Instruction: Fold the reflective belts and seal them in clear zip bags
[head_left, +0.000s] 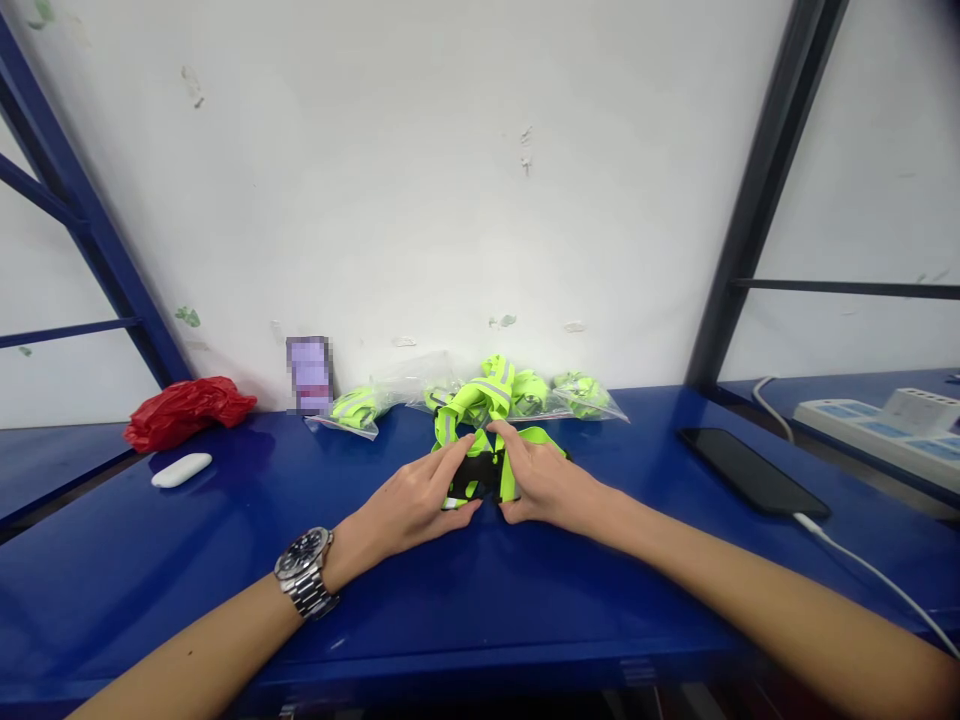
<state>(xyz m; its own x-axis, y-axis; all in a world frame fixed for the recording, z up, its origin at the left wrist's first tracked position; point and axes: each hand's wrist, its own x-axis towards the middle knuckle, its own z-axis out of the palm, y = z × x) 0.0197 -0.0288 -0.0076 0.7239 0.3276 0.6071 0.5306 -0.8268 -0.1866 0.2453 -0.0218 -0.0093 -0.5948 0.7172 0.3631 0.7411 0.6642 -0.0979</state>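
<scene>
A neon-yellow reflective vest (487,395) with grey stripes lies bunched on the blue table, with black parts at its near end. My left hand (429,492) grips the black, yellow-edged part from the left, thumb low and fingers over the top. From the right, my right hand (546,478) is closed round a yellow strap section of the same vest. Between the two hands the black material shows; some of it is hidden by my fingers. Behind the vest, clear plastic bags (589,397) hold more neon-yellow reflective items.
A red plastic bag (191,412) and a white earbud case (181,470) are at the left. One phone (310,375) leans on the wall. Another phone (754,470), its white cable (870,560) plugged in, lies at the right near a power strip (885,430). Metal posts (757,200) flank the table.
</scene>
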